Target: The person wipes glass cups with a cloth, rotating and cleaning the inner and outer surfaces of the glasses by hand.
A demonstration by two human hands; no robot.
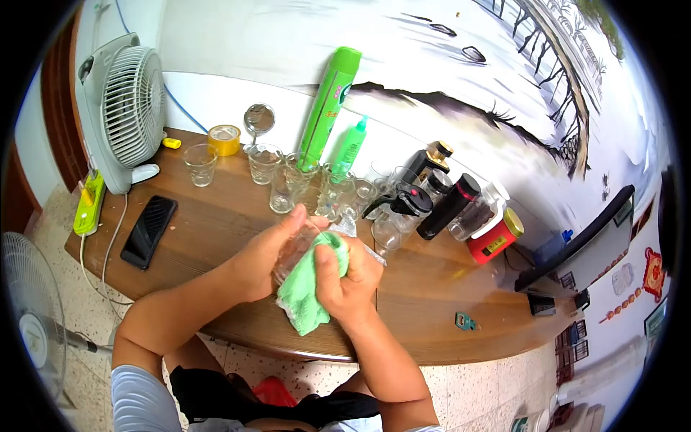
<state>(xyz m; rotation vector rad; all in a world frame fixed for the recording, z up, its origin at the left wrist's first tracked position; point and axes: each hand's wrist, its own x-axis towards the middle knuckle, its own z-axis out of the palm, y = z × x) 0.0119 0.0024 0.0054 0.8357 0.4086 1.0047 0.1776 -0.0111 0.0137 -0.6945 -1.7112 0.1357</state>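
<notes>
Left hand (258,265) curled round a clear drinking glass (289,253), held over the near part of the wooden table (446,309); right hand (353,279) pinching a pale green cloth (304,297) between thumb and fingers, bunched against the glass; glass cups (338,193) clustered beyond, black smartphone (149,232) to the left

"Where could the right hand (353,279) pass?"
"Rightward, over the open stretch of table (432,299); a small green object (466,321) lies near its front edge."
"And straight back?"
"Blocked. Glasses (286,189) crowd just beyond both hands, a tall green can (330,108) behind them. Further right stand a black bottle (448,209) and red jar (495,237)."
"Left hand (263,261)?"
"There's room between it and the phone (148,232); past that, the fan (133,104) bars the back corner."
</notes>
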